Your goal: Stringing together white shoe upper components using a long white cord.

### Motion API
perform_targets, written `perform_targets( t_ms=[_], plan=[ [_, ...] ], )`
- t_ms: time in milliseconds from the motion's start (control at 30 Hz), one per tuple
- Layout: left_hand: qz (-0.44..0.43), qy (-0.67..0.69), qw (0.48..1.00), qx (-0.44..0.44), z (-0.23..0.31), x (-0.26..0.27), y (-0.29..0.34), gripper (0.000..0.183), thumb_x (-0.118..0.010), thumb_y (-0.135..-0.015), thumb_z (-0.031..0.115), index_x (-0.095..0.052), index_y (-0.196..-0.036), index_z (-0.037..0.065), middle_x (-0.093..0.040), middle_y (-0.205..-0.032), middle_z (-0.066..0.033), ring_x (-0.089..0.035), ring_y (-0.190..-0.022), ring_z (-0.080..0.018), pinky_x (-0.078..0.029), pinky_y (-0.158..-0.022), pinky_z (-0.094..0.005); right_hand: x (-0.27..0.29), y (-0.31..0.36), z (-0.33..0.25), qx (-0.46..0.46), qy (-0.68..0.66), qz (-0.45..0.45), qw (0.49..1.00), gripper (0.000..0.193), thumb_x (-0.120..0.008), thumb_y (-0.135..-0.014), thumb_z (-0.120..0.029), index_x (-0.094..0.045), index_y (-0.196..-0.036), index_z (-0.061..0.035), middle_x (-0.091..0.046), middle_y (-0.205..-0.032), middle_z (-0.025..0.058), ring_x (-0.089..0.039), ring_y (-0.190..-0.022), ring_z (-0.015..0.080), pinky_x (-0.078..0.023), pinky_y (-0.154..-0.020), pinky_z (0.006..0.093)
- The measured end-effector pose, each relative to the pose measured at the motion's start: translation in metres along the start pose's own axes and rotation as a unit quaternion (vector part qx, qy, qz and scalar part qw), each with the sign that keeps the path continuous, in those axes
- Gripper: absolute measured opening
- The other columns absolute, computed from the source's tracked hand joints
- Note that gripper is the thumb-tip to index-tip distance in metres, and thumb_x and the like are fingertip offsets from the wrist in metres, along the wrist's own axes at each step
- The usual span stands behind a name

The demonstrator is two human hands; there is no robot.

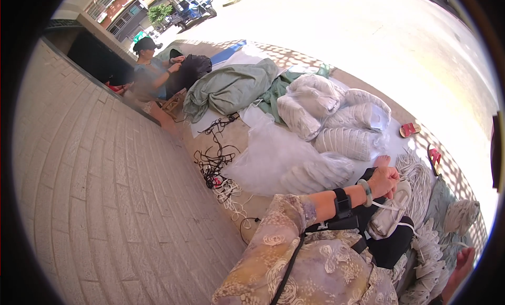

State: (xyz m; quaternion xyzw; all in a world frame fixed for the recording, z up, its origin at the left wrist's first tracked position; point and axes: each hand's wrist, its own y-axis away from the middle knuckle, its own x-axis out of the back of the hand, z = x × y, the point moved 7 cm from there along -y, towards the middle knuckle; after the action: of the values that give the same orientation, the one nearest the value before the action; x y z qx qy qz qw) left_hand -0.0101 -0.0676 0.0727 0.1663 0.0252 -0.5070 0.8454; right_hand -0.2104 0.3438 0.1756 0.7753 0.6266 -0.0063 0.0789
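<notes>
Left hand [385, 180] reaches out over the person's lap, fingers curled shut around white cord [392, 206]; the cord runs from the closed fist down and back toward the body, passing across a white shoe upper [389, 216] that lies on the dark lap just below the hand. A pale green bangle [366, 192] and a black wrist strap [342, 202] sit on that forearm, behind the shoe upper. Right hand is not visible; cannot tell its state. Beyond the shoe upper, away from the body: clear plastic bags of white bundles [336, 127]. Just right of the shoe upper: a heap of loose white cords [418, 176]. Far up-left of it, another person [150, 73] sits beside a green tarp [229, 86].
</notes>
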Motion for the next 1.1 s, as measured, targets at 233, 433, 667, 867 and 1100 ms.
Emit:
perform_targets(
  t_ms=[233,433,667,867,1100],
  plan=[
    [-0.149,0.071,0.986,0.03,-0.002,-0.063,0.019,0.012,-0.054,-0.088,0.014,-0.054,-0.094,0.003,-0.062,-0.075,-0.0068,-0.059,-0.054,-0.0106,-0.049,-0.052,-0.0226,-0.168,0.142,0.102,0.169,0.211,-0.478,0.836,0.017,-0.056,-0.085,-0.013,-0.064,-0.088,0.0009,-0.049,-0.074,0.0048,-0.046,-0.075,0.0133,-0.037,-0.066,0.0256],
    [-0.159,0.078,0.984,0.021,0.007,-0.084,0.027,0.013,-0.056,-0.087,0.012,-0.047,-0.093,0.004,-0.062,-0.074,-0.0085,-0.058,-0.053,-0.0127,-0.049,-0.052,-0.0237,-0.181,0.163,0.118,-0.08,0.018,-0.445,0.892,0.018,-0.057,-0.087,-0.016,-0.065,-0.092,-0.0002,-0.054,-0.07,-0.002,-0.044,-0.061,0.0028,-0.036,-0.054,0.0182],
    [-0.174,0.072,0.979,0.074,-0.009,-0.095,0.024,0.015,-0.056,-0.085,0.008,-0.043,-0.089,0.005,-0.061,-0.072,-0.0117,-0.056,-0.048,-0.0135,-0.046,-0.045,-0.0221,-0.168,0.165,0.13,-0.159,-0.065,-0.427,0.888,0.021,-0.055,-0.087,-0.017,-0.065,-0.097,-0.0017,-0.053,-0.069,-0.0042,-0.041,-0.058,0.0028,-0.034,-0.052,0.017],
    [-0.177,0.087,0.975,0.1,-0.016,-0.095,0.021,0.015,-0.057,-0.085,0.005,-0.042,-0.085,0.005,-0.061,-0.07,-0.0133,-0.055,-0.046,-0.0141,-0.046,-0.042,-0.0218,-0.167,0.167,0.139,-0.206,-0.098,-0.416,0.88,0.022,-0.055,-0.087,-0.018,-0.065,-0.099,-0.0019,-0.053,-0.069,-0.0041,-0.04,-0.059,0.0033,-0.034,-0.053,0.0173],
    [-0.185,0.083,0.975,0.095,-0.017,-0.097,0.02,0.016,-0.057,-0.084,0.004,-0.042,-0.085,0.005,-0.061,-0.07,-0.0145,-0.055,-0.046,-0.0146,-0.046,-0.041,-0.0225,-0.165,0.166,0.144,-0.2,-0.117,-0.412,0.881,0.021,-0.056,-0.087,-0.017,-0.065,-0.098,-0.001,-0.054,-0.071,-0.0032,-0.04,-0.06,0.0039,-0.034,-0.055,0.0181]
  ],
)
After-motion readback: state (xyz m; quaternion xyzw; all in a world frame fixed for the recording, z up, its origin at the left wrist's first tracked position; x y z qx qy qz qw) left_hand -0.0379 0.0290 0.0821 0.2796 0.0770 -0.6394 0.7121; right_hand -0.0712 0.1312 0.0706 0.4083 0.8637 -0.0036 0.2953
